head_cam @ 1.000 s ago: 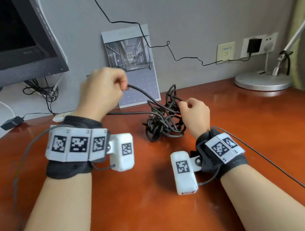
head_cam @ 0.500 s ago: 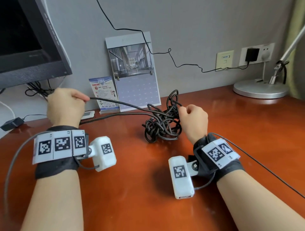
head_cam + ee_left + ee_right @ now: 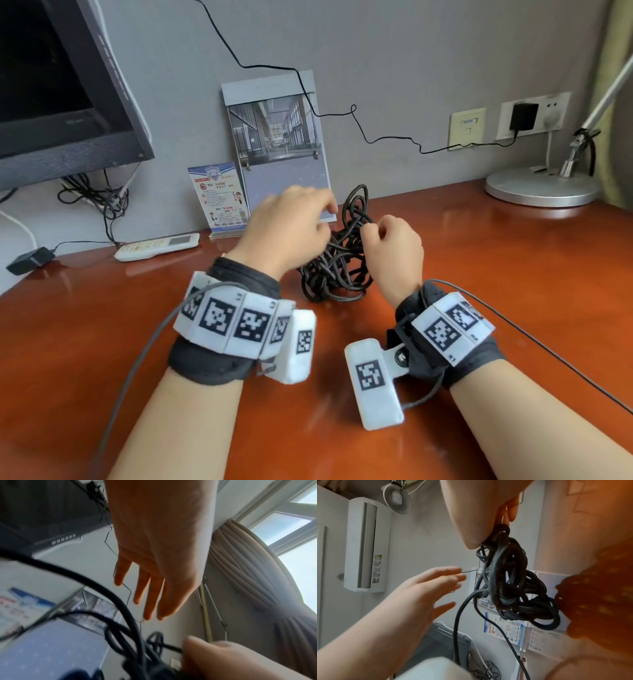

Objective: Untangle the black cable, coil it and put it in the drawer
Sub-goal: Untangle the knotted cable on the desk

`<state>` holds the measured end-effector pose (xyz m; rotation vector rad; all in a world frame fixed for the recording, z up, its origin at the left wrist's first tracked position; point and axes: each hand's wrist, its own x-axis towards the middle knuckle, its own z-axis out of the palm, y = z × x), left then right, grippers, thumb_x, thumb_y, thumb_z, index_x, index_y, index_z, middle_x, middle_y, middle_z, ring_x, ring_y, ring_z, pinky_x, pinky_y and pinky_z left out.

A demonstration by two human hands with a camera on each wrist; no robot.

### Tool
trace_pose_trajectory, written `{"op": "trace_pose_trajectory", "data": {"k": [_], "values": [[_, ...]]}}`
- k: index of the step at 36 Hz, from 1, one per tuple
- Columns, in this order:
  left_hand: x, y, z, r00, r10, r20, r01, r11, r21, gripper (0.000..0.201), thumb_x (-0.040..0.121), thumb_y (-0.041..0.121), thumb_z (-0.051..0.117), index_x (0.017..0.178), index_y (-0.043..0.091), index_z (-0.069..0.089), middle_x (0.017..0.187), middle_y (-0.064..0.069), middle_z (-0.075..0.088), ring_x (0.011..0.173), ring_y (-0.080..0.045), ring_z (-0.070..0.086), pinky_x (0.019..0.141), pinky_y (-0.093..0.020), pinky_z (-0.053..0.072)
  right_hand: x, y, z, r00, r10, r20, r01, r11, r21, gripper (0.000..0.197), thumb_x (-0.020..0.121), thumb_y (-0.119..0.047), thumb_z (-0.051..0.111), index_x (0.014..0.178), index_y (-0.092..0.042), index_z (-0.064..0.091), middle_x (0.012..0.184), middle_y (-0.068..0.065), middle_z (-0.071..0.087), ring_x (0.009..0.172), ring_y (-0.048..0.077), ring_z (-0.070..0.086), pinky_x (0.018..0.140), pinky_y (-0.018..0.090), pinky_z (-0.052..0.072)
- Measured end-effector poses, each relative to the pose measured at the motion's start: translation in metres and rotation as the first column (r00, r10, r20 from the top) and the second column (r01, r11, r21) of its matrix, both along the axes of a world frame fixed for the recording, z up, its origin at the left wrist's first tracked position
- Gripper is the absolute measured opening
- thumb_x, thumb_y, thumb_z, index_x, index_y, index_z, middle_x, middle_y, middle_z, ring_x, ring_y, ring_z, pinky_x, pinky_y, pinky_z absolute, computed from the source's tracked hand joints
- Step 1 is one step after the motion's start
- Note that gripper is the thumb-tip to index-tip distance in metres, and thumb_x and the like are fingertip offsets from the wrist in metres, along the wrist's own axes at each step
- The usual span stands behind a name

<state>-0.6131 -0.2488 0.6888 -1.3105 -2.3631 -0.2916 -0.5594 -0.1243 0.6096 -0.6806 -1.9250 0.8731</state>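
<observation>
1. we work on the table [image 3: 513, 274], where the black cable [image 3: 337, 267] sits as a dense knot between our two hands, in front of the calendar [image 3: 274, 137] that leans on the wall. no drawer shows in any view.
2. the step, as we judge it, is loosening the knot. we do it well by finding a free run of cable, feeding it back through the loop that traps it, and drawing it out gently; a hard pull would only tighten the tangle.
3. our right hand [image 3: 394, 253] has its fingers curled and pinches a strand at the top of the knot, so the bundle hangs partly from that grip in the right wrist view. we use it as the anchor.
4. our left hand [image 3: 291, 226] holds nothing: its fingers [image 3: 147, 601] are spread and nearly straight, reaching toward the upper loops, with a loose strand [image 3: 458, 628] running beneath it.
</observation>
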Motion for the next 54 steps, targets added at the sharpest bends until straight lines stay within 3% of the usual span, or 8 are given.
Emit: {"op": "trace_pose_trajectory", "data": {"k": [11, 16, 21, 25, 38, 44, 50, 54], "values": [[0.004, 0.006, -0.009, 1.0, -0.008, -0.026, 0.004, 0.989, -0.147, 0.025, 0.086, 0.016, 0.055, 0.098, 0.034, 0.068, 0.095, 0.009, 0.067, 0.096, -0.016, 0.061, 0.071, -0.027, 0.036, -0.003, -0.003, -0.001, 0.999, -0.002, -0.045, 0.004, 0.999, 0.041, 0.023, 0.087, -0.019, 0.047, 0.066, -0.009, 0.046, 0.075, 0.003, 0.052, 0.08, 0.03, 0.051, 0.078, 0.045, 0.043], [0.001, 0.002, -0.002, 0.999, -0.009, 0.036, 0.014, 0.991, -0.132, 0.018, 0.088, 0.019, 0.055, 0.095, 0.032, 0.065, 0.091, 0.008, 0.055, 0.093, -0.015, 0.057, 0.068, -0.027, 0.032, 0.001, -0.002, 0.003, 0.998, -0.053, 0.022, 0.054, 0.998, -0.037, 0.026, 0.09, -0.023, 0.045, 0.066, -0.014, 0.05, 0.098, -0.005, 0.045, 0.095, 0.015, 0.03, 0.095, 0.037, 0.027], [0.0, -0.003, 0.004, 0.999, 0.021, 0.028, -0.017, 0.99, -0.141, 0.014, 0.092, 0.024, 0.058, 0.1, 0.032, 0.066, 0.091, 0.007, 0.04, 0.069, -0.011, 0.045, 0.071, -0.027, 0.032, -0.007, 0.002, -0.002, 0.995, 0.016, -0.094, -0.039, 0.968, -0.248, 0.044, 0.086, -0.017, 0.047, 0.046, -0.02, 0.03, 0.077, 0.004, 0.035, 0.06, 0.017, 0.033, 0.067, 0.028, 0.029], [-0.009, -0.01, 0.005, 0.996, 0.077, 0.04, -0.071, 0.988, -0.134, 0.02, 0.093, 0.023, 0.056, 0.104, 0.034, 0.069, 0.096, 0.002, 0.049, 0.089, -0.02, 0.056, 0.075, -0.029, 0.034, -0.008, 0.007, -0.006, 0.994, 0.077, -0.077, -0.096, 0.955, -0.279, 0.044, 0.088, -0.012, 0.048, 0.046, -0.016, 0.033, 0.068, 0.003, 0.032, 0.051, 0.01, 0.027, 0.047, 0.025, 0.019], [-0.015, -0.007, 0.001, 0.994, 0.082, -0.066, -0.086, 0.995, -0.056, 0.03, 0.093, 0.015, 0.053, 0.107, 0.037, 0.068, 0.102, 0.003, 0.064, 0.102, -0.018, 0.053, 0.071, -0.029, 0.035, 0.004, -0.001, 0.001, 0.894, 0.422, -0.155, -0.449, 0.848, -0.282, 0.031, 0.08, -0.038, 0.069, 0.089, -0.008, 0.062, 0.072, -0.006, 0.055, 0.067, 0.008, 0.051, 0.064, 0.021, 0.041], [-0.013, -0.003, -0.004, 0.996, 0.042, -0.084, -0.048, 0.996, -0.073, 0.028, 0.093, 0.017, 0.055, 0.106, 0.037, 0.069, 0.101, 0.006, 0.066, 0.104, -0.014, 0.049, 0.07, -0.03, 0.034, 0.004, 0.003, 0.001, 0.962, 0.269, -0.052, -0.273, 0.954, -0.124, 0.018, 0.086, -0.032, 0.062, 0.082, -0.018, 0.071, 0.071, -0.006, 0.067, 0.066, 0.005, 0.059, 0.06, 0.016, 0.044], [-0.022, -0.017, 0.008, 0.994, 0.098, -0.057, -0.098, 0.995, 0.006, 0.027, 0.092, 0.013, 0.055, 0.098, 0.034, 0.071, 0.098, 0.003, 0.067, 0.104, -0.021, 0.05, 0.074, -0.033, 0.04, 0.003, 0.024, -0.011, 0.996, 0.088, -0.014, -0.088, 0.95, -0.299, 0.02, 0.086, -0.02, 0.055, 0.076, -0.017, 0.072, 0.072, 0.007, 0.07, 0.071, 0.026, 0.067, 0.068, 0.036, 0.056], [-0.029, -0.035, 0.02, 0.983, 0.18, -0.025, -0.172, 0.968, 0.183, 0.023, 0.091, 0.014, 0.058, 0.098, 0.029, 0.073, 0.102, -0.002, 0.068, 0.103, -0.031, 0.057, 0.081, -0.037, 0.046, 0.003, 0.026, -0.013, 0.991, 0.13, -0.034, -0.132, 0.889, -0.439, 0.016, 0.087, -0.017, 0.058, 0.075, -0.014, 0.068, 0.072, 0.008, 0.067, 0.064, 0.022, 0.06, 0.062, 0.032, 0.051]]}}
